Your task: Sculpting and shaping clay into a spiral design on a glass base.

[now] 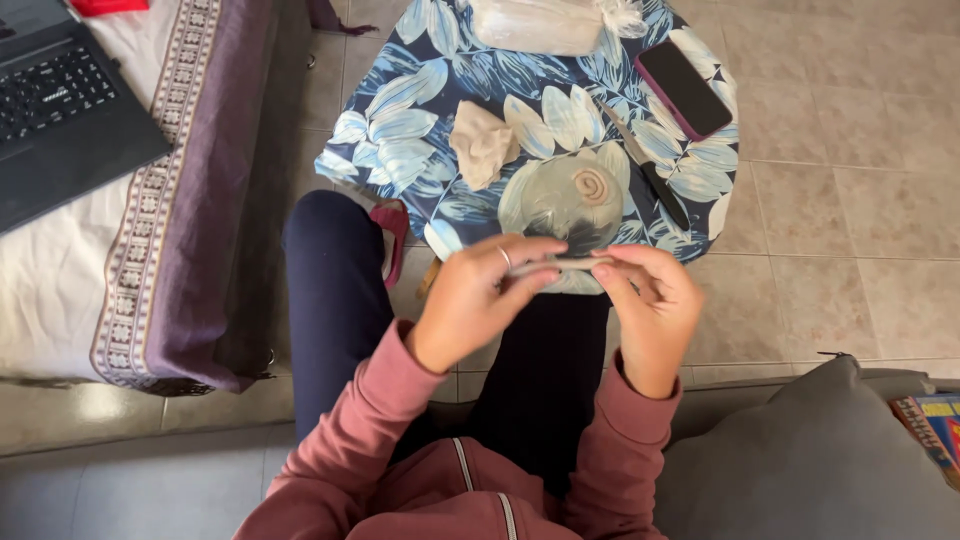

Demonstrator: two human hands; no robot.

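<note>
My left hand [480, 300] and my right hand [650, 305] together pinch a thin beige strip of clay [565, 264], stretched level between the fingertips over my lap. A ring sits on a left finger. Just beyond the strip, on the round table with a blue leaf-print cloth [400, 130], lies a clear plastic sheet [555, 205] carrying a small coiled clay spiral [591, 186]. A beige lump of clay [482, 145] rests to the left of it. A knife with a dark handle [650, 170] lies to the right of the sheet.
A smartphone [683, 88] lies at the table's right edge, a clear plastic bag [535, 22] at its far side. A bed with a laptop [60, 110] stands left. A grey cushion [810, 460] and colourful books [930, 425] are at lower right. Tiled floor surrounds the table.
</note>
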